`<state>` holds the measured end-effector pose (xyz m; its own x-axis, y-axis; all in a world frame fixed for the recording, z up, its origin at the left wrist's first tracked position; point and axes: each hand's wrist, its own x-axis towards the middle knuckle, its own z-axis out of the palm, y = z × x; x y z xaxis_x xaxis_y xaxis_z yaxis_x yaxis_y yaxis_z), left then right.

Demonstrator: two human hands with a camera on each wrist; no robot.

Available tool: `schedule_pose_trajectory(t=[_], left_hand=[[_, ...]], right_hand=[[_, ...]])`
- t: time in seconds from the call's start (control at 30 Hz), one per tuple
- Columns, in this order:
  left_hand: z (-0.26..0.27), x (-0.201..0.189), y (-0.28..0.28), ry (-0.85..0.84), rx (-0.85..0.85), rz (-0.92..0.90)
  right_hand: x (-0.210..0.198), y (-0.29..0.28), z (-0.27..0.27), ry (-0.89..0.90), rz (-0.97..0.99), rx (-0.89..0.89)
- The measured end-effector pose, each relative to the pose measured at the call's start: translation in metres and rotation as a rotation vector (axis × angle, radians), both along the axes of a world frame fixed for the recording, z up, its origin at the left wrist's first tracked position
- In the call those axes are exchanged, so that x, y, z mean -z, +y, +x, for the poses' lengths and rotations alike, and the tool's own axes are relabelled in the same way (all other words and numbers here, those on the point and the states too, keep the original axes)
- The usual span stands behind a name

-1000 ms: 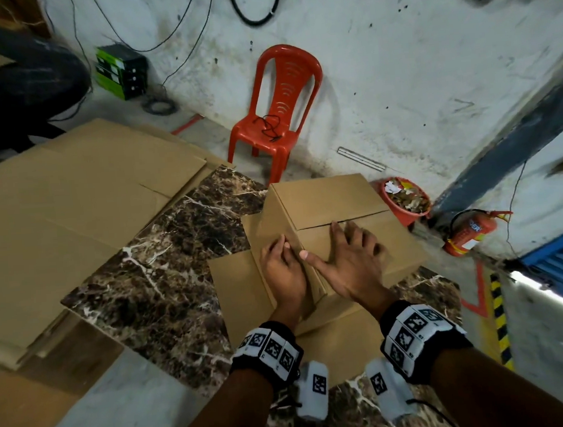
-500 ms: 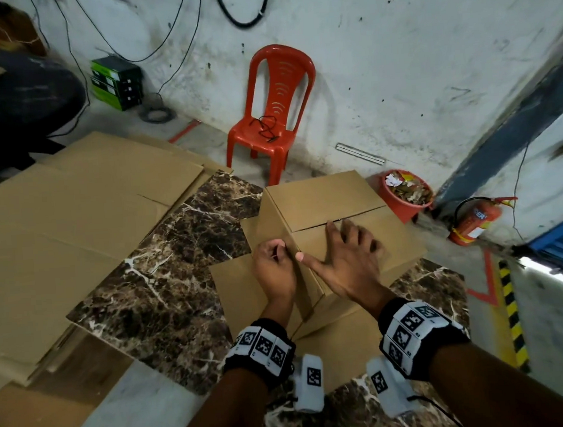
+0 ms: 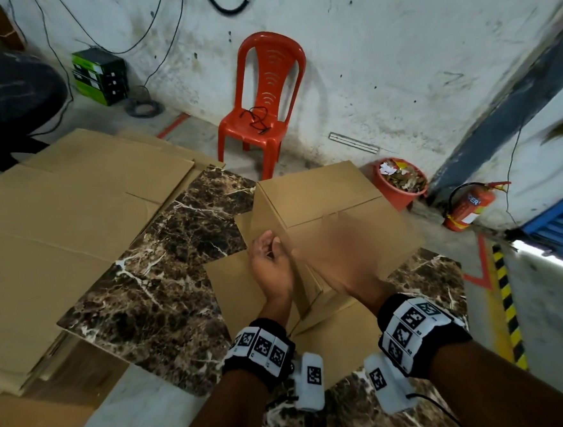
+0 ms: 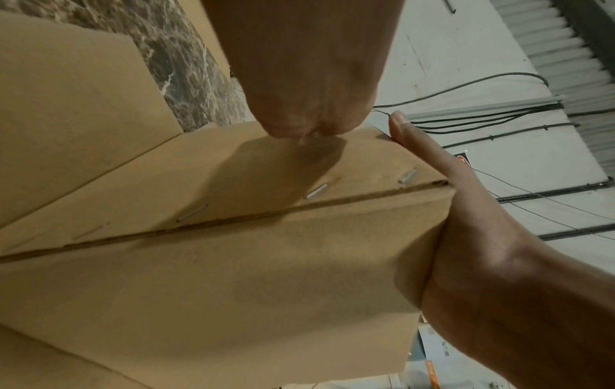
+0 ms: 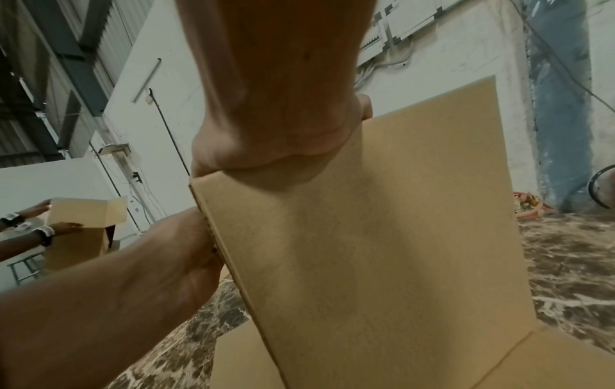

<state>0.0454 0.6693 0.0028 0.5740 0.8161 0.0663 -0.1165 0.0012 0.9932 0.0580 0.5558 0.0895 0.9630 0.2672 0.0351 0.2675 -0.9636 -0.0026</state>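
A brown cardboard box stands on the marble table, with loose flaps lying flat around its base. My left hand is at the box's near left edge, fingers curled round it. The right wrist view shows this hand holding the panel's edge. My right hand lies on the box's top panel and is blurred by motion. Its palm presses flat on the cardboard. In the left wrist view its straight thumb runs along the box's stapled side.
Flat cardboard sheets cover the table's left part. Behind the table stand a red plastic chair, a red bucket of scraps and a fire extinguisher. Another person's hands hold a box far off.
My left hand's fingers have curled from lying flat on the box's side. My right hand is now sliding over the top panel and shows blurred.
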Motion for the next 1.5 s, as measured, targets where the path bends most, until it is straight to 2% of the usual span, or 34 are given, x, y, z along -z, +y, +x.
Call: schedule_pose_trajectory(t=[0.4, 0.77, 0.87, 0.97, 1.03, 1.13, 1.37, 1.5], left_hand=[[0.005, -0.003, 0.0, 0.011, -0.068, 0.041], [0.005, -0.005, 0.006, 0.071, 0.009, 0.069], [-0.001, -0.004, 0.006, 0.056, 0.035, 0.144], [-0.004, -0.003, 0.004, 0.03, 0.026, 0.124], [-0.001, -0.002, 0.001, 0.06, 0.015, 0.106], [0.001, -0.003, -0.003, 0.11, 0.01, 0.178], [-0.003, -0.002, -0.001, 0.06, -0.015, 0.229], [-0.003, 0.002, 0.007, 0.013, 0.013, 0.161]], right_hand=[[0.001, 0.0, 0.001, -0.007, 0.017, 0.007], [0.0, 0.0, 0.001, 0.003, 0.011, 0.003], [0.0, 0.001, 0.001, 0.001, 0.022, 0.008], [0.0, 0.001, 0.0, 0.0, 0.023, 0.01], [0.0, 0.0, 0.0, 0.0, 0.019, 0.014], [0.001, 0.0, 0.0, -0.005, 0.022, 0.017], [0.001, 0.0, 0.001, -0.002, 0.031, 0.022], [0.0, 0.0, 0.0, -0.003, 0.023, 0.026]])
